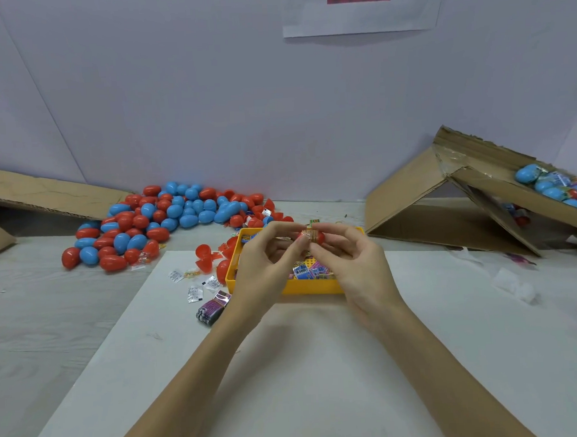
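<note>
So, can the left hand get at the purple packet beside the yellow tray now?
Probably yes, but not at once. The purple packet lies uncovered near the left hand, nothing between. That hand and the right hand pinch the red egg, so it must release first.

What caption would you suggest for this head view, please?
Over a yellow tray, the left hand and right hand pinch a red egg shell; red and blue eggs piled behind.
</note>
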Tool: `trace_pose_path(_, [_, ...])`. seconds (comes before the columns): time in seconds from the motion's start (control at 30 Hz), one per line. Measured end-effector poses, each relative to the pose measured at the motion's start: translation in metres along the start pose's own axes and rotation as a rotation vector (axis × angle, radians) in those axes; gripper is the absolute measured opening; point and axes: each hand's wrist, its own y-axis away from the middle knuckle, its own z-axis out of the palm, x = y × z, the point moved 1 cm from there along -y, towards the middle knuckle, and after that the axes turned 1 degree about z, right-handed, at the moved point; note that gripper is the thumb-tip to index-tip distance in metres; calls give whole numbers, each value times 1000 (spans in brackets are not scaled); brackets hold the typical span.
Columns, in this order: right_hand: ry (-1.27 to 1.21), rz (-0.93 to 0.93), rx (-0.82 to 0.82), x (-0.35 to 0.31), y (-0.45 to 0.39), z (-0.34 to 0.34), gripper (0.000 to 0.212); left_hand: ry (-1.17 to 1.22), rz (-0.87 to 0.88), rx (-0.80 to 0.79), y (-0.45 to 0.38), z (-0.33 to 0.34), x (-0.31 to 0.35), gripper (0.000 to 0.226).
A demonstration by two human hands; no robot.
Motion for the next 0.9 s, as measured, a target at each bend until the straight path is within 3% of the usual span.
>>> trace_pose_path(0.1, [-61, 39, -10, 1, -2, 2, 26, 72, -39, 19, -1, -5, 0, 21])
trace_pose_path(0.3, [79, -3, 65, 5, -4, -1, 19, 53, -25, -36, -2, -7, 1, 23])
trace_pose_path(0.43, [-24, 51, 39, 7, -5, 0, 22, 37, 5, -38, -3, -10, 1, 22])
trace_pose_path(0.7, [73, 131, 64, 6, -6, -6, 23, -238, 80, -12, -4, -8, -5, 27])
trace_pose_path(0.83, [-504, 397, -22, -22, -27, -27, 26, -351, 98, 94, -7, -17, -11, 15])
trace_pose_path(0.9, [-792, 334, 23, -56, -49, -53, 24, -368, 58, 115, -9, -20, -13, 10])
